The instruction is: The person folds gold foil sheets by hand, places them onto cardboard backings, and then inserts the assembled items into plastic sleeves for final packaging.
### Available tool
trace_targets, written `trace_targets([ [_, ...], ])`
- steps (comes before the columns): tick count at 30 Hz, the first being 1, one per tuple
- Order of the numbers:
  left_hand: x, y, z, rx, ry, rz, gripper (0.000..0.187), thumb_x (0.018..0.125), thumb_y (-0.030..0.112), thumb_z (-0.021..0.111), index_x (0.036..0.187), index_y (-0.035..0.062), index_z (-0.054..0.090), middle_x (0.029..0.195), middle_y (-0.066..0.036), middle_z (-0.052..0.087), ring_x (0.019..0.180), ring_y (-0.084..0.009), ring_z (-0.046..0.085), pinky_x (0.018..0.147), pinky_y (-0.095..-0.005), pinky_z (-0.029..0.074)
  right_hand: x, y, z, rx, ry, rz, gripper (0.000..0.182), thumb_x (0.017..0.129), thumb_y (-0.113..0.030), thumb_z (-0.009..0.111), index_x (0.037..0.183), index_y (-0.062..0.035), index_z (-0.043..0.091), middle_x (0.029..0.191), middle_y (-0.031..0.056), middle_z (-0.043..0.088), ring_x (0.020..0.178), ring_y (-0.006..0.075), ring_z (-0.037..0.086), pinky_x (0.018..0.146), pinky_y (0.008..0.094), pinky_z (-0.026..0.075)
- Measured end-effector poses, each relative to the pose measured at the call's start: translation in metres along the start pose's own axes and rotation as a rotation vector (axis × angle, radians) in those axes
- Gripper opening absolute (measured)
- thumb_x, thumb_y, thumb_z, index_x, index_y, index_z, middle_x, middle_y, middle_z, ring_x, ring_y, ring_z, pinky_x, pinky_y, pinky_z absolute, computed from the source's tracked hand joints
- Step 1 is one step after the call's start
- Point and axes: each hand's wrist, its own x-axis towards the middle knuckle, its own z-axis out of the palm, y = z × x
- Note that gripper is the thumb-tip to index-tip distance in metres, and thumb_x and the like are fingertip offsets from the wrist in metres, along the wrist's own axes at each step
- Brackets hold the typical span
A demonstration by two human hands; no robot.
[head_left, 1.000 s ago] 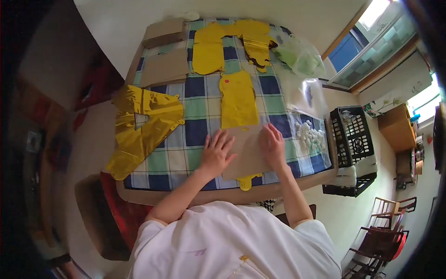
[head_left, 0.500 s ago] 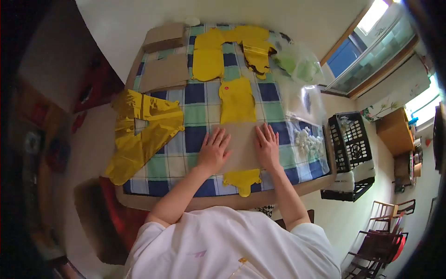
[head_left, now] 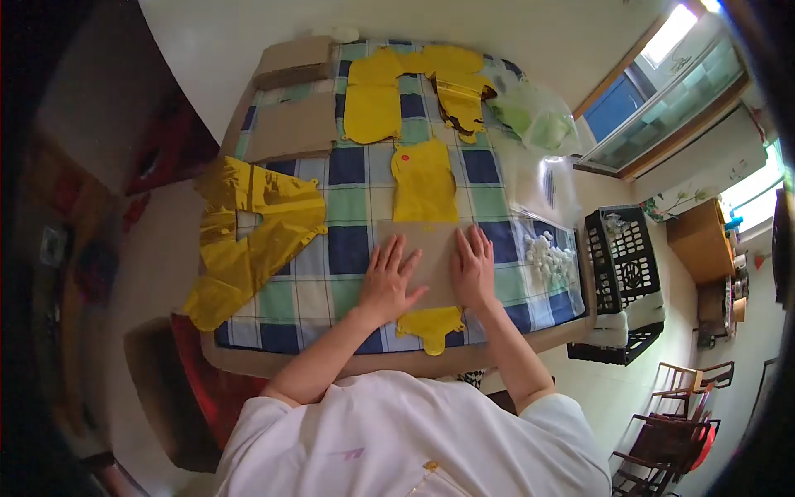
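Both hands lie on a brown cardboard sheet [head_left: 426, 265] near the table's front edge. My left hand [head_left: 387, 286] rests at the sheet's left side with its fingers spread. At the right side my right hand [head_left: 474, 269] lies flat, fingers stretched out. Yellow foil [head_left: 424, 182] with a small red dot shows beyond the sheet's far edge, and another yellow part [head_left: 431, 327] shows at its near edge. What lies beneath the cardboard is hidden.
A large gold foil piece [head_left: 265, 224] lies left, cardboard sheets [head_left: 291, 128] behind it. More yellow foil [head_left: 373, 99] is at the back. On the right are clear plastic [head_left: 542, 186], small white pieces [head_left: 551, 261] and a black crate [head_left: 621, 261] beside the table.
My left hand has shifted slightly down towards the near edge, its thumb further out. My right hand has moved a little nearer too. The view has shifted slightly.
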Motion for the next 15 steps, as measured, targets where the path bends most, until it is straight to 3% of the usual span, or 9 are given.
trace_targets([
  [4,0.001,-0.001,0.001,0.047,0.001,0.017,0.065,0.085,0.048,0.056,0.136,0.0095,0.044,0.146,-0.024,0.027,0.138,-0.0382,0.021,0.111,-0.0532,0.019,0.059,0.015,-0.01,0.112,-0.096,0.057,0.037,0.082,-0.02,0.059,0.116,-0.0046,0.06,0.122,0.0209,0.057,0.111,0.0356,0.053,0.096,0.0436,0.041],
  [6,0.001,-0.002,0.004,0.073,-0.025,0.012,0.065,0.086,0.048,0.055,0.135,0.0082,0.044,0.146,-0.025,0.027,0.138,-0.0386,0.02,0.111,-0.0531,0.018,0.102,0.053,0.037,0.18,-0.093,0.253,0.039,0.077,-0.025,0.063,0.109,-0.0032,0.064,0.1,0.0183,0.067,0.094,0.0352,0.062,0.088,0.0413,0.047],
  [8,0.002,-0.003,0.005,0.083,-0.048,0.001,0.064,0.086,0.047,0.054,0.135,0.0071,0.044,0.146,-0.025,0.026,0.139,-0.0387,0.019,0.112,-0.053,0.017,0.148,0.051,0.041,0.253,-0.252,0.476,0.039,0.072,-0.033,0.068,0.098,-0.0039,0.068,0.1,0.017,0.067,0.098,0.0336,0.062,0.084,0.041,0.049],
  [11,-0.001,-0.001,0.003,0.054,-0.067,-0.02,0.064,0.086,0.047,0.054,0.134,0.0063,0.044,0.145,-0.026,0.026,0.139,-0.0385,0.018,0.112,-0.0529,0.016,0.181,0.068,0.062,0.252,-0.442,0.473,0.041,0.071,-0.038,0.067,0.094,-0.0036,0.069,0.088,0.0156,0.07,0.088,0.0331,0.067,0.077,0.0404,0.052],
  [15,-0.002,-0.001,0.005,0.041,-0.015,-0.007,0.064,0.085,0.047,0.056,0.134,0.0066,0.045,0.144,-0.026,0.029,0.138,-0.0388,0.02,0.111,-0.0522,0.018,0.182,0.068,0.068,0.35,-0.395,0.509,0.033,0.072,-0.034,0.069,0.087,-0.0046,0.069,0.084,0.0149,0.069,0.081,0.0249,0.067,0.072,0.0352,0.052],
])
